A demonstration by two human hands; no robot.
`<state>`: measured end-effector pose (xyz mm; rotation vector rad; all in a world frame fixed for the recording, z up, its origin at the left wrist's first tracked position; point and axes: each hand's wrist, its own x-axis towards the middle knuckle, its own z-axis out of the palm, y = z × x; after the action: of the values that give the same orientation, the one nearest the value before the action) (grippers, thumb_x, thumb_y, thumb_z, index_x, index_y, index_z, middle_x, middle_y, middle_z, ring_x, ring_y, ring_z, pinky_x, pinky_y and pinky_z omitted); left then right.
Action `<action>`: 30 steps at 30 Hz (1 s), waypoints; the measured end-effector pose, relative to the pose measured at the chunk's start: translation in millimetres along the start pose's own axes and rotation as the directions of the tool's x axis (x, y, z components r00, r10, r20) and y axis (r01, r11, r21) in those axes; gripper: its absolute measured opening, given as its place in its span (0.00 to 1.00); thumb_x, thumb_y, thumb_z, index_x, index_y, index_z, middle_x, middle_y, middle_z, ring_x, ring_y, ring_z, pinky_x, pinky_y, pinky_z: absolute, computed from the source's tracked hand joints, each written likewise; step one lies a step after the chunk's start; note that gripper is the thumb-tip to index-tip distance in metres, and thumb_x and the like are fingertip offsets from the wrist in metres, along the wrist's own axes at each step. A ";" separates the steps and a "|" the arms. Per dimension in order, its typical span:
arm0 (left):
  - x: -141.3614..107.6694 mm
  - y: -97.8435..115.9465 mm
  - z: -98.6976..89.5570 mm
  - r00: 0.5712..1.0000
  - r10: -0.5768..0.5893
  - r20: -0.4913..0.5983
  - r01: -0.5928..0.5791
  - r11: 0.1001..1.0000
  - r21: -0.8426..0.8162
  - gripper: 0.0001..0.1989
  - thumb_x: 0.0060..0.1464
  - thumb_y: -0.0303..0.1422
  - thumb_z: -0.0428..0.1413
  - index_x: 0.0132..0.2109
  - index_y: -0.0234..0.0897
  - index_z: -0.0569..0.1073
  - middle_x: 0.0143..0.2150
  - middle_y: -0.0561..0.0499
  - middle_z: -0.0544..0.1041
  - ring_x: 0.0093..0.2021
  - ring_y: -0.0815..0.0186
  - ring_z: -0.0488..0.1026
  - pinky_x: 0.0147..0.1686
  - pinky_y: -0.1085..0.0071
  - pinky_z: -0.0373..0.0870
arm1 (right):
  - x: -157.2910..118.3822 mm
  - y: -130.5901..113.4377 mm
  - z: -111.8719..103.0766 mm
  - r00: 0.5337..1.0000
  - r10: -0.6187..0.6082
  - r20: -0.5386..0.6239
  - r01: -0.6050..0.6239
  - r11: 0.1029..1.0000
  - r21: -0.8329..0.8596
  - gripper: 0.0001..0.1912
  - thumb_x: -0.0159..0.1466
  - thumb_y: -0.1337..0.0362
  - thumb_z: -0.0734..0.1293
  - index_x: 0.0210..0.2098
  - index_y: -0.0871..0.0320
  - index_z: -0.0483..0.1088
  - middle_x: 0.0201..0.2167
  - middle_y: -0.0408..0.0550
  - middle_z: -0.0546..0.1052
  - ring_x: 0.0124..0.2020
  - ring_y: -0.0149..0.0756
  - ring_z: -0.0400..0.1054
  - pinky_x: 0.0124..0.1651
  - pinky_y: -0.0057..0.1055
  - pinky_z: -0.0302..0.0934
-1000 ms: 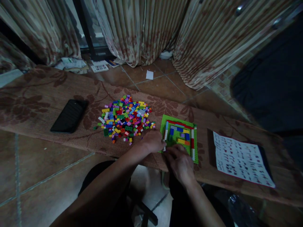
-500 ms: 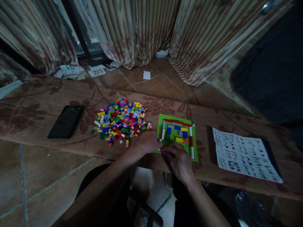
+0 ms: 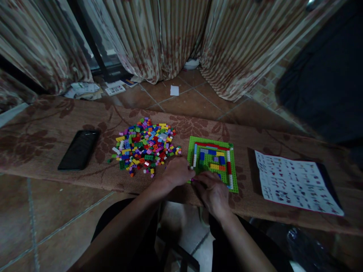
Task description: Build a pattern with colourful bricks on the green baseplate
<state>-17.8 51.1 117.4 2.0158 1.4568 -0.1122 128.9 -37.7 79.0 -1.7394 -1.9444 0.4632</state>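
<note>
A green baseplate (image 3: 231,166) lies on the cloth-covered bench, with red, white and light blue bricks in lines near its edges and blue, yellow and orange ones inside. At its near left corner, my left hand (image 3: 178,170) is closed, fingertips at the plate's edge. My right hand (image 3: 212,190) covers part of the near edge, its thumb and fingers pinched at a small magenta brick (image 3: 193,180) beside the left fingertips. What the left fingers hold, if anything, is hidden. Left of the plate is a pile of loose coloured bricks (image 3: 147,145).
A black phone (image 3: 79,150) lies on the bench at the left. A printed sheet (image 3: 297,183) rests on a dark flat object at the right. Striped curtains (image 3: 141,37) hang behind the bench, and papers (image 3: 83,90) lie on the tiled floor.
The view has shifted slightly. Both hands stay at the near left corner of the baseplate, with hardly any movement.
</note>
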 end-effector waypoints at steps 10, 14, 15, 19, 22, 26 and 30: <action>-1.5 -1.4 0.1 1.000 -0.001 -0.014 0.000 0.999 -0.040 0.14 0.48 0.35 0.51 0.35 0.35 0.80 0.30 0.48 0.78 0.29 0.67 0.73 0.31 0.73 0.68 | -1.2 -0.8 4.5 0.999 -0.018 -0.037 0.020 0.999 0.044 0.08 0.65 0.61 0.65 0.37 0.50 0.77 0.37 0.42 0.78 0.39 0.39 0.67 0.41 0.34 0.59; 0.8 -4.2 1.0 1.000 -0.001 0.002 0.001 0.998 -0.068 0.13 0.48 0.35 0.52 0.34 0.35 0.79 0.29 0.49 0.78 0.28 0.68 0.71 0.29 0.74 0.66 | -3.3 -0.9 6.8 0.998 -0.012 -0.062 0.014 0.999 0.030 0.08 0.65 0.61 0.64 0.37 0.50 0.77 0.38 0.42 0.78 0.39 0.39 0.67 0.41 0.34 0.59; 1.1 -4.8 1.1 1.000 -0.003 0.005 0.003 0.997 -0.073 0.13 0.48 0.35 0.52 0.33 0.35 0.79 0.28 0.49 0.77 0.28 0.68 0.71 0.29 0.74 0.66 | -3.5 -1.3 6.5 0.998 -0.011 -0.060 0.013 1.000 0.025 0.08 0.65 0.61 0.64 0.37 0.50 0.77 0.38 0.42 0.78 0.39 0.39 0.66 0.41 0.34 0.59; 0.8 -6.3 1.1 1.000 -0.004 0.011 0.005 0.995 -0.096 0.13 0.49 0.35 0.51 0.33 0.35 0.79 0.27 0.50 0.77 0.27 0.69 0.71 0.28 0.75 0.65 | -1.5 -4.9 3.1 0.999 -0.037 -0.026 0.036 0.999 -0.026 0.08 0.65 0.61 0.64 0.38 0.51 0.76 0.37 0.44 0.77 0.39 0.40 0.64 0.41 0.35 0.58; 0.4 -7.1 1.0 1.000 0.006 0.004 -0.005 0.994 -0.112 0.13 0.49 0.34 0.51 0.33 0.35 0.79 0.27 0.50 0.76 0.27 0.69 0.70 0.27 0.75 0.64 | 1.6 -7.8 2.5 0.997 -0.079 -0.006 0.079 0.995 -0.054 0.08 0.65 0.62 0.64 0.37 0.53 0.76 0.37 0.46 0.77 0.39 0.41 0.64 0.42 0.36 0.58; 1.3 -8.1 1.3 1.000 0.010 0.004 -0.009 0.993 -0.118 0.13 0.48 0.35 0.51 0.31 0.34 0.79 0.26 0.50 0.76 0.27 0.68 0.70 0.27 0.74 0.64 | 3.1 -7.5 7.8 0.997 -0.073 -0.037 0.074 0.997 0.035 0.09 0.65 0.64 0.63 0.36 0.54 0.76 0.36 0.47 0.77 0.39 0.40 0.64 0.42 0.36 0.59; 1.9 -7.8 1.7 1.000 0.004 0.003 -0.004 0.992 -0.123 0.12 0.48 0.35 0.51 0.30 0.35 0.78 0.25 0.51 0.75 0.26 0.68 0.70 0.27 0.74 0.64 | 1.6 -5.4 14.2 0.996 -0.041 -0.085 0.052 0.991 0.124 0.09 0.66 0.63 0.62 0.35 0.55 0.75 0.35 0.48 0.77 0.39 0.40 0.66 0.43 0.37 0.61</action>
<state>-23.4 53.2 111.7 1.9176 1.4225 -0.0231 116.3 -35.8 70.6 -1.6051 -1.8526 0.4797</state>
